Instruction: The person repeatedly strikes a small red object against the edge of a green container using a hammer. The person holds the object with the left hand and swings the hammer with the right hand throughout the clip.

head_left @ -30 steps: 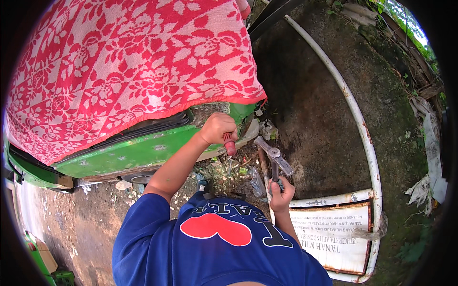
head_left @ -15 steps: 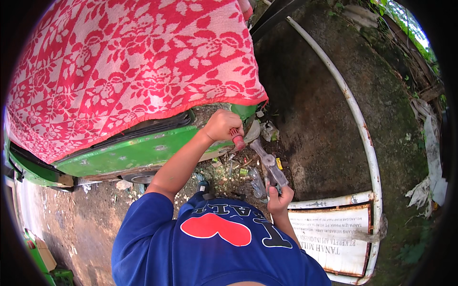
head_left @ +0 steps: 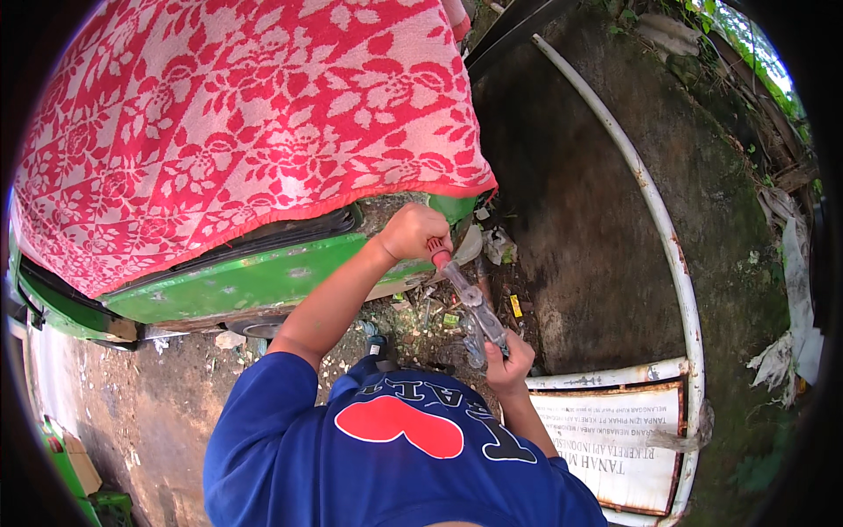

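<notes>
My left hand (head_left: 413,231) is closed round a red-handled tool (head_left: 439,253) at the corner of a green car body (head_left: 263,274). The tool's far end is hidden by my fist and the car, so I cannot tell its exact kind. My right hand (head_left: 511,364) grips a worn grey metal hammer (head_left: 475,300). The hammer's upper end meets the butt of the red handle, or lies just in front of it. A red and pink floral blanket (head_left: 255,132) covers the top of the car, its edge hanging just above my left hand.
To the right, a rusty white pipe frame (head_left: 645,180) curves round dark ground and holds a white sign board (head_left: 606,439). Rubble and litter, including a clear plastic bag (head_left: 499,247) and a yellow scrap (head_left: 515,306), lie below my hands. Green crates (head_left: 110,508) stand at the lower left.
My right hand has brought the hammer up and left, closing the gap to the red handle's butt. My left hand has stayed nearly in place.
</notes>
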`<state>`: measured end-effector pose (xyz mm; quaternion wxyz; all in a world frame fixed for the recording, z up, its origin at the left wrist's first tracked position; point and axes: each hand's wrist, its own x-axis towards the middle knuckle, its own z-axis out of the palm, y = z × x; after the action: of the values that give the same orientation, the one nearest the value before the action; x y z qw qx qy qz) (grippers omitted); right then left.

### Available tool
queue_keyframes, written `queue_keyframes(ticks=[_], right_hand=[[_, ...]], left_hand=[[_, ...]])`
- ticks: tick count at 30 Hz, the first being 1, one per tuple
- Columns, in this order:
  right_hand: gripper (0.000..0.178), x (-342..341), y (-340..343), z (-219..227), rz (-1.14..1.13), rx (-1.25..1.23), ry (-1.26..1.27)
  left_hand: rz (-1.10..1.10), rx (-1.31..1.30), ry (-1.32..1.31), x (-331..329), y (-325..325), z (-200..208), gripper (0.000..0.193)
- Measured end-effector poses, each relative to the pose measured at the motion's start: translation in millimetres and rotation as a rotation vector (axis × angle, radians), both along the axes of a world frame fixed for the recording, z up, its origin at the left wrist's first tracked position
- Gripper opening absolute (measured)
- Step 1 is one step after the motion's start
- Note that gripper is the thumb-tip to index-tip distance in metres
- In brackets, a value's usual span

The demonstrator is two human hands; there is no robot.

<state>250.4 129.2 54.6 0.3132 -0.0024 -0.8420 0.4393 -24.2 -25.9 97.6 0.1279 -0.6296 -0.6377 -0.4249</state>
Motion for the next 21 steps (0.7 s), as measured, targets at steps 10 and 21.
queue_keyframes(ticks=[10,21], right_hand=[[0.02,1,3,1,0.006,-0.105,0.119],[0.033,-27,7,37,0.029,-0.157,0.032]], left_hand=[[-0.003,0.04,-0.027,-5,4,1,0.021],[0.09,0.063,-0.113,-11,9,17,0.018]])
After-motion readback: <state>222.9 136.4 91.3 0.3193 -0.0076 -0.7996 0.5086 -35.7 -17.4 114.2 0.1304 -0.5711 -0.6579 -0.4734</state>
